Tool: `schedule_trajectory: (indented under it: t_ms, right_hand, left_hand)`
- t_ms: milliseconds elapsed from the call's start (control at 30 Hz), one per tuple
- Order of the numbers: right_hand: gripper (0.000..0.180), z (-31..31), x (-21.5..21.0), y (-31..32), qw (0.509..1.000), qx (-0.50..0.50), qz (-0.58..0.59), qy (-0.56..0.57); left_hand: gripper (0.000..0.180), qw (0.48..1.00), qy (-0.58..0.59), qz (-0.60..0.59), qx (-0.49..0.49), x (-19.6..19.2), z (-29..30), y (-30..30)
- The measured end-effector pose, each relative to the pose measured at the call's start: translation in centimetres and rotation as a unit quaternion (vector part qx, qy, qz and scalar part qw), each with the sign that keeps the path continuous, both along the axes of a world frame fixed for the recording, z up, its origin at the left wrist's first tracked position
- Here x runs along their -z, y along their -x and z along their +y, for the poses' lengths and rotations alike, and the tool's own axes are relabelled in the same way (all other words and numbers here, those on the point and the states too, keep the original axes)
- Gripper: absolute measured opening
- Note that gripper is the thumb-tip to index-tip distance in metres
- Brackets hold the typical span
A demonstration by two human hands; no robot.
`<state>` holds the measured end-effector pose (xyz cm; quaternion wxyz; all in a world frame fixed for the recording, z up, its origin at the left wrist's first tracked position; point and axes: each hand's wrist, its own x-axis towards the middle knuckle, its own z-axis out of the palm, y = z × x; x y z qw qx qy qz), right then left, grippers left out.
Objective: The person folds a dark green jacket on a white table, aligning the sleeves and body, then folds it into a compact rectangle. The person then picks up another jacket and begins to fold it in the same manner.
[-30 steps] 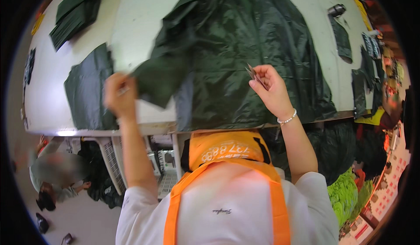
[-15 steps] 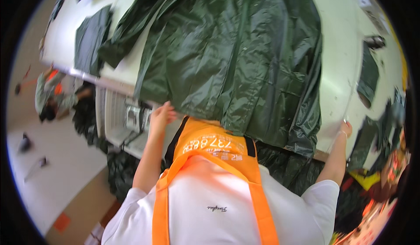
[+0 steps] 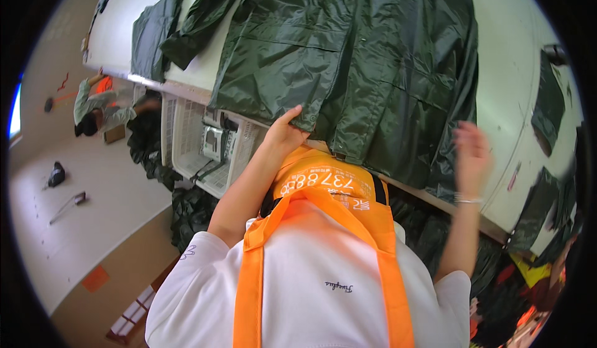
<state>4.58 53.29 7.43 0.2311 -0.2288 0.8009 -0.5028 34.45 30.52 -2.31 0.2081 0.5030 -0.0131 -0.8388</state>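
Observation:
A dark green rain jacket (image 3: 385,68) lies spread on the white table in front of me, its front zip and flap running toward my body. My left hand (image 3: 289,133) is closed on the jacket's bottom hem beside the front opening, thumb on top. Close by the jacket's lower right side is my right hand (image 3: 471,158), raised and smeared by motion. Its fingers look bent, but whether anything is in them cannot be made out. On the table to its right lies a slim reddish tool (image 3: 514,177), perhaps snips or a pen.
Cut dark green pieces lie on the white table (image 3: 497,68) at far left and right. A white plastic basket (image 3: 217,179) holding packets stands below the table edge at left. Dark green bundles (image 3: 193,214) sit underneath. Another person (image 3: 102,109) is at the far left.
My left hand has moved right along the hem to the front opening. My right hand has lifted and come in toward the jacket; the slim reddish tool now shows on the table.

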Motion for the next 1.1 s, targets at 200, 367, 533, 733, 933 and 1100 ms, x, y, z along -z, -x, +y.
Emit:
schedule_trajectory:
  t_ms: [200, 367, 533, 733, 933, 1100]
  right_hand:
    - [0.035, -9.7, 4.3, -15.9, 0.971, -0.102, 0.204, -0.067]
    - [0.030, -8.8, 7.0, -16.7, 0.981, -0.078, -0.040, -0.174]
    - [0.025, -2.9, 4.9, -8.9, 0.955, 0.094, 0.129, -0.252]
    - [0.028, -5.4, -6.5, -10.6, 0.979, 0.176, 0.077, -0.074]
    - [0.020, -9.4, 1.3, -19.3, 0.957, 0.110, -0.251, 0.090]
    - [0.019, -8.2, 6.4, -21.6, 0.921, 0.093, -0.372, 0.068]
  left_hand:
    - [0.025, 0.995, -0.035, -0.010, 0.098, 0.9, -2.2, 1.4]
    - [0.023, 0.988, -0.010, -0.028, 0.150, 1.1, -4.0, -0.1]
    - [0.011, 0.942, 0.223, -0.215, 0.125, -2.6, -11.7, -3.1]
    - [0.019, 0.955, 0.276, 0.104, -0.041, -13.9, -15.7, -4.0]
    - [0.024, 0.967, -0.029, 0.084, 0.239, -1.4, -4.3, 2.0]
    - [0.023, 0.940, -0.004, 0.060, 0.337, -1.5, -2.1, 5.6]
